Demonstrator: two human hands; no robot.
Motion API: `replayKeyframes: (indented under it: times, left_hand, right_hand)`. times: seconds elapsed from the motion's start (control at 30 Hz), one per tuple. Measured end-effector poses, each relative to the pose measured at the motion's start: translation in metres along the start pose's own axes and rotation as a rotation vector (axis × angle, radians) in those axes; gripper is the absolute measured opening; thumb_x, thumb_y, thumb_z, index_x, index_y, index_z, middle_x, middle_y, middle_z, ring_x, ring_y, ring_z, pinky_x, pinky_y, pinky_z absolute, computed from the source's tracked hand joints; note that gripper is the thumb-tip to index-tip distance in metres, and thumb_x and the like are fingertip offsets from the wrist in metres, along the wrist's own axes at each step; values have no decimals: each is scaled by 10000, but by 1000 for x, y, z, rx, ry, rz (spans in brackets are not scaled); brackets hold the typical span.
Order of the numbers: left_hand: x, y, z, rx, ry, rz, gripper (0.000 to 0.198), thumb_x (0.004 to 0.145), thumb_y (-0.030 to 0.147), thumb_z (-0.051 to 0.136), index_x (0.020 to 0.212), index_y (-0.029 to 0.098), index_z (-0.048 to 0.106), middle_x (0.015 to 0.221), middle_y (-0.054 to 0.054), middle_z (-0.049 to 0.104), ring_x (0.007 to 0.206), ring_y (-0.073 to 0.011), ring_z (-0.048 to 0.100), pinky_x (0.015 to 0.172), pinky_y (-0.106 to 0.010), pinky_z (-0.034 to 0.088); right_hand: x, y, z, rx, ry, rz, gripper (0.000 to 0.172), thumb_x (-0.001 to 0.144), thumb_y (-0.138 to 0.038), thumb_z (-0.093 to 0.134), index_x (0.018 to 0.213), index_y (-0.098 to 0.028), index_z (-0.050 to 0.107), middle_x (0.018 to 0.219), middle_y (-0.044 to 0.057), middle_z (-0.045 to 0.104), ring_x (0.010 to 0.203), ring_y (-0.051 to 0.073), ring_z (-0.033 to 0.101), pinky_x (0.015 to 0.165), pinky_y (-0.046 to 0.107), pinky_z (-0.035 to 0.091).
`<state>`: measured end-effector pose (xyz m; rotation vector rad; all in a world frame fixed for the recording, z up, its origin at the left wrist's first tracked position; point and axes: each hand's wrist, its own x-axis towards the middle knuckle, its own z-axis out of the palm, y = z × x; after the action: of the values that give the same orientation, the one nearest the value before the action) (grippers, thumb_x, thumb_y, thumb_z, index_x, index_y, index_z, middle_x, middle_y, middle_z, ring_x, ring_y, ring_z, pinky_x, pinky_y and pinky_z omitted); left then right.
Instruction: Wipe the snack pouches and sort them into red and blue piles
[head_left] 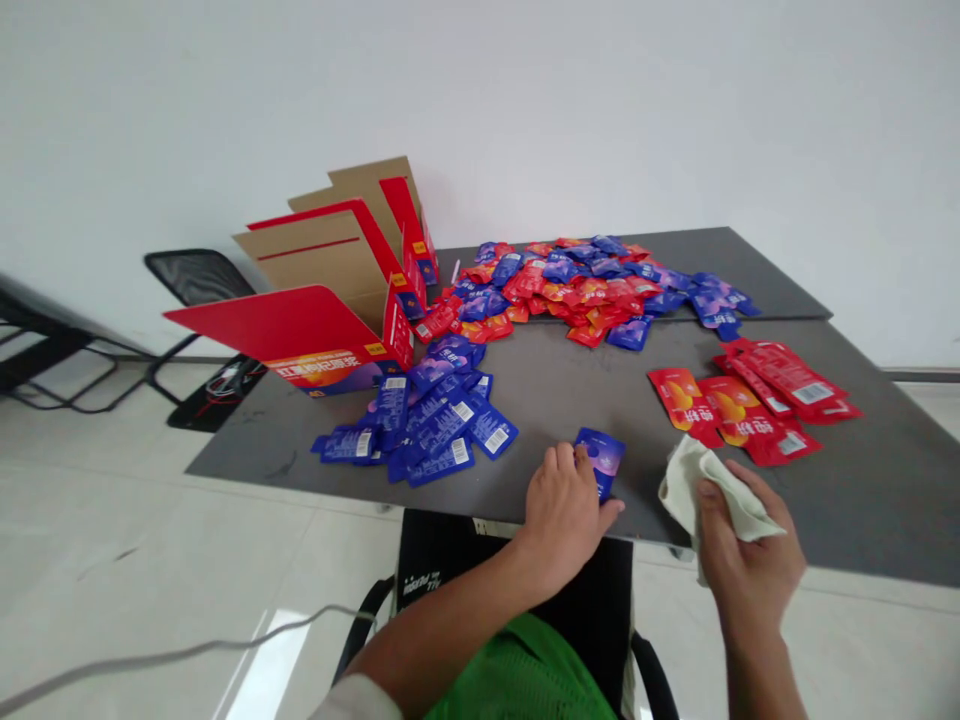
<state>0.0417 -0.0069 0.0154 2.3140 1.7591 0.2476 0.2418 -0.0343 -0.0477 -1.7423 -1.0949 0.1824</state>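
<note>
My left hand (pixel 564 515) rests at the near table edge, its fingers curled onto a blue packet (pixel 602 457) that lies flat on the dark grey table (pixel 570 390). My right hand (pixel 746 560) is closed around a crumpled off-white cloth (pixel 709 485) just right of that packet. A pile of blue packets (pixel 431 420) lies to the left of my left hand. A group of red packets (pixel 750 400) lies beyond my right hand.
A big mixed heap of red and blue packets (pixel 592 285) covers the far middle of the table. Open red cardboard boxes (pixel 337 290) stand at the far left corner. A black chair (pixel 199 285) sits on the floor to the left. A grey cable (pixel 165 655) crosses the floor.
</note>
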Motion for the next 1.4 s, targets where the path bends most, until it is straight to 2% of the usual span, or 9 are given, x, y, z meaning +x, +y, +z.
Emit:
replayKeyframes:
  times: [0.1,0.17,0.33,0.5,0.57,0.7,0.83,1.1,1.4]
  left_hand:
    - [12,7,-15,46,-83,-8,311,977,263,680,1213,63,711,1143,-200,687,1026,-318,703,795,-376,612]
    - [19,7,-25,19,-146,21,215,983,176,598,1100,77,748,1062,-201,723,949,-307,743,754,-359,602]
    - [32,-17,-37,-221,-148,-35,225,993,183,534,924,118,738,910,-195,767,940,-344,781,816,-406,594]
    - [34,-65,-43,-503,-190,-116,323,1066,319,459,810,199,617,579,-17,648,521,-190,704,491,-238,482]
    - [32,-87,-50,-759,-98,-196,315,1065,381,496,818,209,591,536,32,597,409,-142,617,398,-199,381]
    - [34,-126,-69,-1407,247,-419,335,919,448,760,788,208,567,484,95,491,291,-69,410,313,-182,204]
    - [41,-150,-82,-1587,431,-498,421,868,471,818,802,219,487,527,130,440,304,-28,360,315,-153,172]
    - [59,-158,-82,-1880,533,-659,245,1004,286,695,881,188,508,784,-11,743,350,-7,402,312,-131,175]
    - [86,-160,-77,-2083,683,-763,172,1081,171,570,916,174,522,779,10,709,393,4,441,341,-103,215]
  right_hand:
    - [1,-1,-1,-2,-14,-2,615,920,-605,700,1334,-151,731,1288,166,743,1166,364,696,1066,516,509]
    - [2,-1,-2,0,-28,3,627,914,-609,700,1337,-147,732,1284,172,744,1166,372,699,1066,522,510]
    - [5,-2,-4,12,-73,-10,646,905,-625,683,1325,-138,737,1267,181,745,1160,392,702,1050,531,514]
    - [7,-3,-5,-1,-95,6,657,881,-646,674,1304,-150,748,1265,177,740,1167,409,700,1038,540,513]
    - [8,-1,-5,-2,-109,20,657,867,-651,679,1302,-164,749,1268,171,741,1169,414,700,1036,547,515]
    - [9,-2,-7,-2,-130,35,666,855,-664,675,1300,-175,746,1261,169,744,1168,420,702,1045,567,515]
    - [10,-8,-10,-7,-166,67,687,851,-690,668,1301,-177,740,1254,178,742,1175,441,697,1060,598,505]
    - [9,-9,-10,11,-174,71,675,841,-721,682,1302,-231,741,1258,187,746,1201,486,684,1075,657,490]
    - [12,-9,-12,8,-213,94,715,836,-743,673,1316,-215,727,1283,157,732,1212,481,668,1079,629,472]
